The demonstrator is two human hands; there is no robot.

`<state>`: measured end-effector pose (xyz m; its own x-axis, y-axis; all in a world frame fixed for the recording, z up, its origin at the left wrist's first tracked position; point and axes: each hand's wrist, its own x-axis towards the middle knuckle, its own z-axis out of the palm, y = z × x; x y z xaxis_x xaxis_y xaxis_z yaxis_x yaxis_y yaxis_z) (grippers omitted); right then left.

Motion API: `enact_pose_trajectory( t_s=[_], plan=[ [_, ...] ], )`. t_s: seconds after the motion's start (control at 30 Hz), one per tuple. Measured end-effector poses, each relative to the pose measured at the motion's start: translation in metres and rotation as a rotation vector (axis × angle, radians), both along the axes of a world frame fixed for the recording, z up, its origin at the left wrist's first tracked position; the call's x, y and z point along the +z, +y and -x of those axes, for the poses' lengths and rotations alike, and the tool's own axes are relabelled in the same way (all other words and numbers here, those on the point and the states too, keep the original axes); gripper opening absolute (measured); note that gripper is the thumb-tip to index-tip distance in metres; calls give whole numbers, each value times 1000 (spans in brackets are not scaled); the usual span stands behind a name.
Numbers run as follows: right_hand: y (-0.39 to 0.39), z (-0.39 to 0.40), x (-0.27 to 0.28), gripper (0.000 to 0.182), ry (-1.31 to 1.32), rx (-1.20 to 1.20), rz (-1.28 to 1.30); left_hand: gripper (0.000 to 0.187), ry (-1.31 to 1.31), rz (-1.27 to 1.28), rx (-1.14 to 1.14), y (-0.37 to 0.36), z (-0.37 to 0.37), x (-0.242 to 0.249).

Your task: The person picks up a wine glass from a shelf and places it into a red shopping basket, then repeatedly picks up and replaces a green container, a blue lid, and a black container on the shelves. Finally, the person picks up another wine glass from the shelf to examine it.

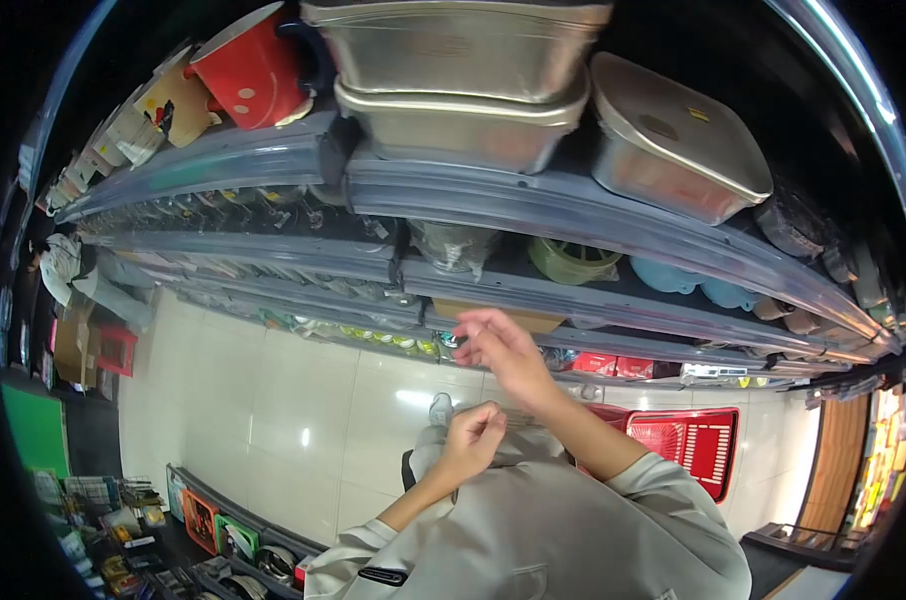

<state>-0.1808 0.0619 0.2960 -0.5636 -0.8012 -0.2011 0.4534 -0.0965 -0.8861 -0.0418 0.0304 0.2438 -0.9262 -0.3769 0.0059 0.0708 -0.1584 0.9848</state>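
My right hand is raised in front of the shelving, its fingers loosely bent and apart, with nothing visible in it. A cardboard-coloured box on a lower shelf lies just behind its fingers. Closer to my body, my left hand is curled with its fingers folded in, and no object shows in it. Stacked metal containers with lids fill the upper shelf, and another lidded metal container stands to their right. Below them are a bagged item and a green container.
Mugs, including a red mug, line the upper shelf at left. A red shopping basket stands on the floor to my right. Another person bends beside cartons at far left. Goods fill a lower rack at bottom left.
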Motion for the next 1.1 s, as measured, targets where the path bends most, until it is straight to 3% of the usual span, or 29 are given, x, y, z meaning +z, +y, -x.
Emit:
enact_pose_trajectory(
  t_s=[0.3,0.63,0.8,1.1],
  plan=[
    [-66,10,19,38,-155,-221,124,29,37,-22,-17,-72,-23,-3],
    [-88,8,9,38,63,-445,59,29,-11,139,-77,-118,-44,-5],
    [-95,10,1,35,335,-576,100,28,15,108,-53,-127,-48,-9],
    [-69,-16,-13,31,436,-629,111,27,-8,126,-110,-132,-36,-9]
  ],
)
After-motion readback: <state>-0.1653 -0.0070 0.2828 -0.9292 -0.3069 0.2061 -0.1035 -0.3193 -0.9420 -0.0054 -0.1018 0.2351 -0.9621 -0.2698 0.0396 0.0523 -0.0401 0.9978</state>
